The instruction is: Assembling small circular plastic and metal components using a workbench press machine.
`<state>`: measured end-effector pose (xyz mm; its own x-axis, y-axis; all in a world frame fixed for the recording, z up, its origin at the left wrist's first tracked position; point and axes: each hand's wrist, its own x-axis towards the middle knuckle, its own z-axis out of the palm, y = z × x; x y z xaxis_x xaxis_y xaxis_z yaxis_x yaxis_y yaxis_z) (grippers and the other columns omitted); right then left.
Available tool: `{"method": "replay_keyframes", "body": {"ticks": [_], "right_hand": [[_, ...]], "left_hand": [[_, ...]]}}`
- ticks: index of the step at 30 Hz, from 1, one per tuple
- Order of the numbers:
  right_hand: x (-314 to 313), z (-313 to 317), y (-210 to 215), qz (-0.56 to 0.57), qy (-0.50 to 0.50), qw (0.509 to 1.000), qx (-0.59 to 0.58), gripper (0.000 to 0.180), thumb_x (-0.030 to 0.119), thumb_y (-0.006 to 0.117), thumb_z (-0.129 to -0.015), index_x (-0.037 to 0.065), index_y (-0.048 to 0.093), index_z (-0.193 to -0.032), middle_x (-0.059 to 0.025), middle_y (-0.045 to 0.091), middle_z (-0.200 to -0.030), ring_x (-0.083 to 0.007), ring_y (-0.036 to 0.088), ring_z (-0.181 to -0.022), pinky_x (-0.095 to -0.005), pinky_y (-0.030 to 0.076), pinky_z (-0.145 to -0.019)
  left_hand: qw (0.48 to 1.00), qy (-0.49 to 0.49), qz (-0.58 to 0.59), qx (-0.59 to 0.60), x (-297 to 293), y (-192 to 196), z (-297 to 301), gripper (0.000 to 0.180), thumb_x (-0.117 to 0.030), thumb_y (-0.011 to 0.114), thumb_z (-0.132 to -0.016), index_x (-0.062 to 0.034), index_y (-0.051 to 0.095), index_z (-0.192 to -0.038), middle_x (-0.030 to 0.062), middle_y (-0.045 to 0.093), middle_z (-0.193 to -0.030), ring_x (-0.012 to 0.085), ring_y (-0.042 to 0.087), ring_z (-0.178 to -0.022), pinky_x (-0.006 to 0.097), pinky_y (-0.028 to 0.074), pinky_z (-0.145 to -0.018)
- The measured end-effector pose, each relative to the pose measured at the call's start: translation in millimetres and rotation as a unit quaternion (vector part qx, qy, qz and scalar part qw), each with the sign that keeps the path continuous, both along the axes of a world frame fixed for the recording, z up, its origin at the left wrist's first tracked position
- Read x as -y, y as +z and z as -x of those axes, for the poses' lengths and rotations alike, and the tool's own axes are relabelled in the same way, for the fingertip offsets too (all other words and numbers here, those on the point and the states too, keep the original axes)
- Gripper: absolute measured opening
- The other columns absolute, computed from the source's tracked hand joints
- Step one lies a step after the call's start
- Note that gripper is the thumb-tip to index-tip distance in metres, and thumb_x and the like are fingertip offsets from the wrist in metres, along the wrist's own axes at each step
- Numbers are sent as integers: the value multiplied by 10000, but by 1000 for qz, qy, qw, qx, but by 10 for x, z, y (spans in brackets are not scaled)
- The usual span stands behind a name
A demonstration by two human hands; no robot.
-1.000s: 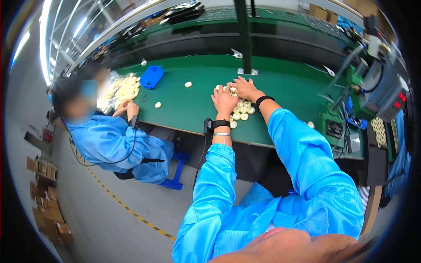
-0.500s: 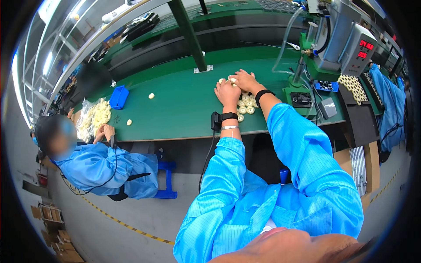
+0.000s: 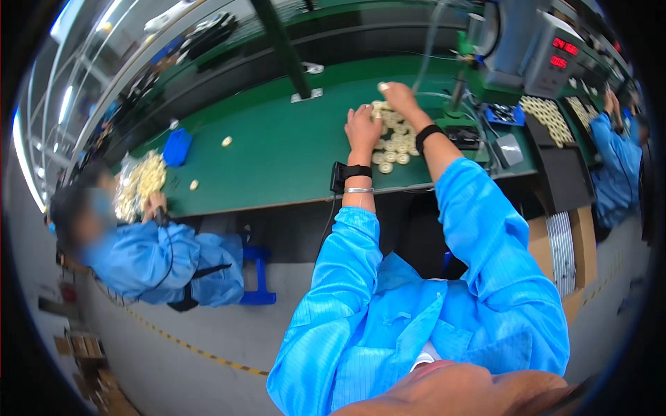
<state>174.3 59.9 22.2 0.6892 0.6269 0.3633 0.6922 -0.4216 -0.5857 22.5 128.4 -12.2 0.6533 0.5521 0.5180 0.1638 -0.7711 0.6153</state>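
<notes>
1. While the cluster of cream discs (image 3: pixel 390 147) is being flanked by both hands on the green bench (image 3: pixel 277 163), a single disc (image 3: pixel 382 87) is seemingly being pinched by the bent fingertips of the right hand (image 3: pixel 401 97).
2. The left hand (image 3: pixel 362 128) is being rested at the cluster's left edge, fingers loosely curled; whether anything is being gripped cannot be told.
3. By appearance, the closely packed near discs are being left as done, the looser far ones as unfinished.

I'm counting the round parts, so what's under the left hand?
Round parts show on the table just right of the left hand. Anything beneath its palm is covered, so I can't tell.
</notes>
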Motion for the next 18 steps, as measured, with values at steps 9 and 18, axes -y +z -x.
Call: {"method": "replay_keyframes", "body": {"ticks": [9, 18], "right_hand": [[155, 1536, 1404, -293, 212, 924, -127, 283, 117, 604, -899, 3, 665, -1151, -81, 713, -988, -156, 650, -895, -295, 500, -808], [1291, 2476, 1403, -111, 382, 912, -95, 329, 74, 643, -836, 23, 660, -1161, -183, 651, -1220, -334, 616, -1157, -390, 475, -991]], "left_hand": [[931, 307, 16, -198, -1480, 361, 1408, 601, -334, 685, -831, -120, 521, -1368, 199, 335, -1509, 448, 276, -1389, 603, 372, -1025], [874, 412, -34, -255, -2930, 108, 1872, 656, -414, 657, -843, -186, 452, -1423, 153, 242, -1556, 489, 213, -1399, 608, 402, -1019]]}}
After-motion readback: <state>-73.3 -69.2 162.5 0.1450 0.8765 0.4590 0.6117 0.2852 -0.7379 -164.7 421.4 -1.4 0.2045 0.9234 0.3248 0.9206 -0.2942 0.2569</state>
